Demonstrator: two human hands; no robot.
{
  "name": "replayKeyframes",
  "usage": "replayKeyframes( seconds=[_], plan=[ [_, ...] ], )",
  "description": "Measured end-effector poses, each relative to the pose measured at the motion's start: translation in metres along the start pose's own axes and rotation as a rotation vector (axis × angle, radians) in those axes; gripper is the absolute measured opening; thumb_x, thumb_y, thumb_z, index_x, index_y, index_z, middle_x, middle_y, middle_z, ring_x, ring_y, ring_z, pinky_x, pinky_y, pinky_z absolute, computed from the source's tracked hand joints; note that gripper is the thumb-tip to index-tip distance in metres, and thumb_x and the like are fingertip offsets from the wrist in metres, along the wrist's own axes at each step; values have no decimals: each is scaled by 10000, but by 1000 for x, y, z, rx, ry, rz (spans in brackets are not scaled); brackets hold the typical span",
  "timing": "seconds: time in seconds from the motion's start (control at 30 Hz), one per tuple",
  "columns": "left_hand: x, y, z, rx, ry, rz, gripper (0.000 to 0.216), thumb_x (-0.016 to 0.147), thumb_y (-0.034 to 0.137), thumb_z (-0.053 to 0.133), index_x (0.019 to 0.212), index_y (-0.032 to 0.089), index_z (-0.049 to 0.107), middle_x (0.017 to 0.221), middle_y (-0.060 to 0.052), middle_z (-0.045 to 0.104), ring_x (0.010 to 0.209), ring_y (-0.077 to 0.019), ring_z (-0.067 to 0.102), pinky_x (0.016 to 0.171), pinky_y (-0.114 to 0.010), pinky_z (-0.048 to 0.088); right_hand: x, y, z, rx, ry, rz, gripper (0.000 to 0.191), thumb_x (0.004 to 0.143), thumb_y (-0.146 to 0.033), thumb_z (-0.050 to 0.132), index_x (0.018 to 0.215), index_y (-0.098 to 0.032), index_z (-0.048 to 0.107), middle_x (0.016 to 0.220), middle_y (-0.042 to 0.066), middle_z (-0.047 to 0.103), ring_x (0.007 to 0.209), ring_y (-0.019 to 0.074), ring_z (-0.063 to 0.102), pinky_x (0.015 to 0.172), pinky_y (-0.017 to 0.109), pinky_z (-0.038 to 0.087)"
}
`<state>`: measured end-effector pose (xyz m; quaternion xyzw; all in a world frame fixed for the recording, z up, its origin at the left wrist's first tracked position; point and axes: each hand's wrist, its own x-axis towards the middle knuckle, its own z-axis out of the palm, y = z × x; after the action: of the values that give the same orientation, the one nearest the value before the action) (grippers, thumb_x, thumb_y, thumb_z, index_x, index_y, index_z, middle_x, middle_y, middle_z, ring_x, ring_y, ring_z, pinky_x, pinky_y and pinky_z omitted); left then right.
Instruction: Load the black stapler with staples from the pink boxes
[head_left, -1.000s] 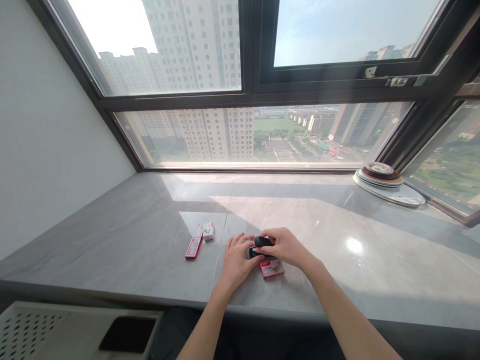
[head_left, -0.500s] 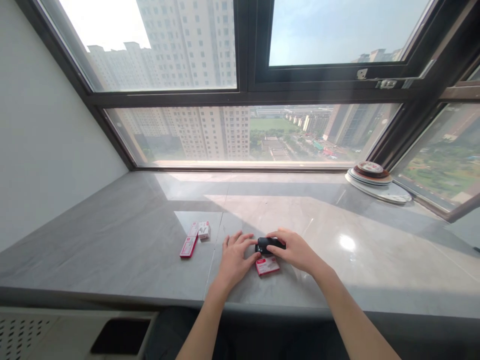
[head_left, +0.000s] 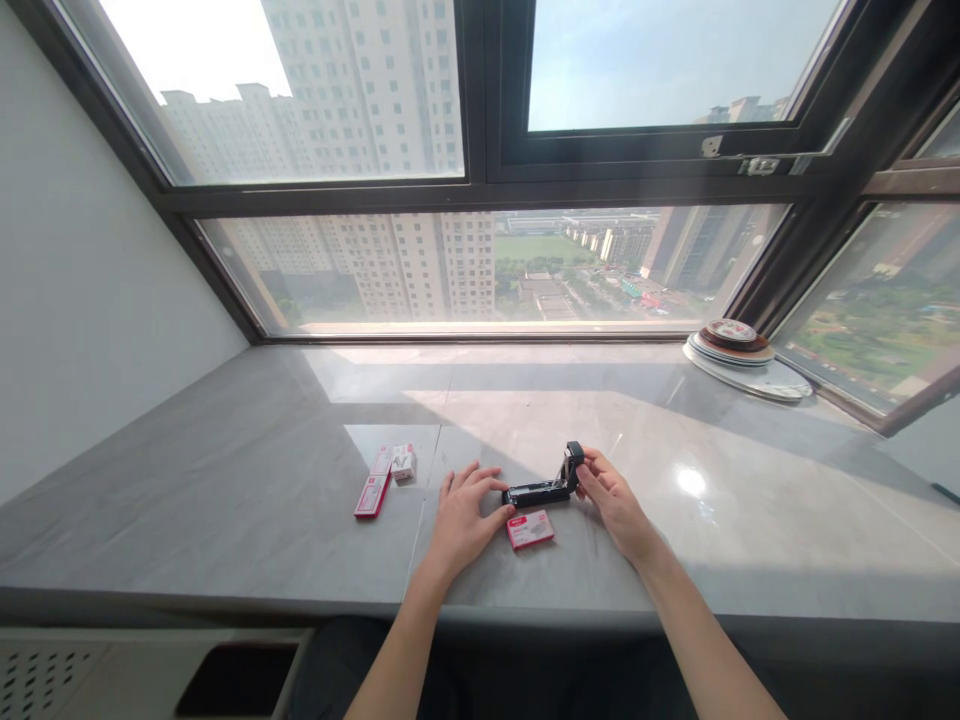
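Observation:
A black stapler [head_left: 537, 493] lies on the grey stone sill with its top arm swung up at the right end. Its long base is flat, and a thin metal rod shows between base and raised arm. My left hand [head_left: 466, 513] pinches the base's left end between thumb and index finger, the other fingers spread. On the raised arm, my right hand [head_left: 609, 498] is closed with thumb and fingertips. Just in front of the base rests a red and white staple box [head_left: 531, 530], touched by neither hand.
Left of my hands lie a flat red and white box [head_left: 372, 495] and a small white box [head_left: 403, 461]. Stacked round plates or mats [head_left: 739, 350] sit in the far right corner by the window. The sill's front edge [head_left: 337, 602] runs below my forearms.
The stapler's top arm has swung up and open to the right, with my right hand moving right along with it. My left hand stays at the left end.

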<state>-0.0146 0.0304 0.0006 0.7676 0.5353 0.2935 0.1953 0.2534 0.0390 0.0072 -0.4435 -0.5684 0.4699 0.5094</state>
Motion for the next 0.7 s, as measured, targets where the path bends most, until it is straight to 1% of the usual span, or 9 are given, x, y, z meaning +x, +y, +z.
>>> replayKeyframes(
  seconds=[0.07,0.2,0.27,0.37,0.47,0.5,0.57,0.63,0.7],
  plan=[
    [0,0,1,4,0,-3,196,910,417,706,1099,366,705,1447,52,610,1500,-251,372,1274,-521,119,4,-7,6,-156,-61,-39,460,982,-573,559,1314,-258,600,967,24,603,809,170,532,751,299,450],
    [1,-1,2,9,1,-4,204,910,411,703,1106,357,711,1441,31,617,1500,-267,371,1271,-541,124,11,-26,24,-549,-197,-175,289,966,-458,612,1190,-300,703,951,18,600,890,194,571,804,316,459],
    [1,-1,1,6,5,1,201,910,398,701,1106,351,708,1432,23,623,1493,-275,381,1266,-554,134,13,-34,30,-669,-244,-194,238,950,-413,635,1144,-319,735,937,14,602,911,199,583,822,320,462],
    [-2,2,-2,-9,46,10,255,906,353,695,1160,338,681,1398,5,644,1463,-283,420,1259,-562,169,15,-35,30,-741,-250,-169,228,926,-399,662,1123,-343,762,955,21,601,957,214,589,841,329,473],
    [-8,14,-7,-73,103,11,310,951,228,558,1239,315,635,1294,-24,688,1314,-251,561,1199,-506,335,17,-28,20,-772,-169,-153,265,914,-407,660,1152,-353,765,1017,39,599,1031,238,574,884,353,483],
    [-10,20,-8,-97,85,42,364,943,162,501,1248,313,630,1275,-27,693,1267,-236,588,1163,-475,391,18,-25,16,-775,-131,-147,278,917,-409,648,1162,-348,764,1030,45,600,1039,243,572,894,360,485],
    [-15,32,-10,-113,-27,180,523,862,46,450,1264,326,633,1324,-17,674,1279,-226,575,1139,-443,430,19,-20,9,-767,-62,-126,292,923,-416,623,1162,-329,768,1028,52,606,1019,241,583,894,364,490],
    [-18,42,-13,-78,-183,347,685,762,-9,468,1325,352,616,1430,15,618,1364,-239,507,1196,-463,376,19,-17,4,-755,-9,-89,300,920,-436,614,1140,-310,774,974,44,611,935,226,601,851,353,492],
    [-20,45,-17,-30,-273,406,797,723,-9,498,1420,373,553,1493,33,567,1396,-253,472,1229,-472,334,17,-15,1,-737,18,-31,315,903,-469,629,1115,-289,777,867,19,598,804,199,593,765,329,480]
  ],
)
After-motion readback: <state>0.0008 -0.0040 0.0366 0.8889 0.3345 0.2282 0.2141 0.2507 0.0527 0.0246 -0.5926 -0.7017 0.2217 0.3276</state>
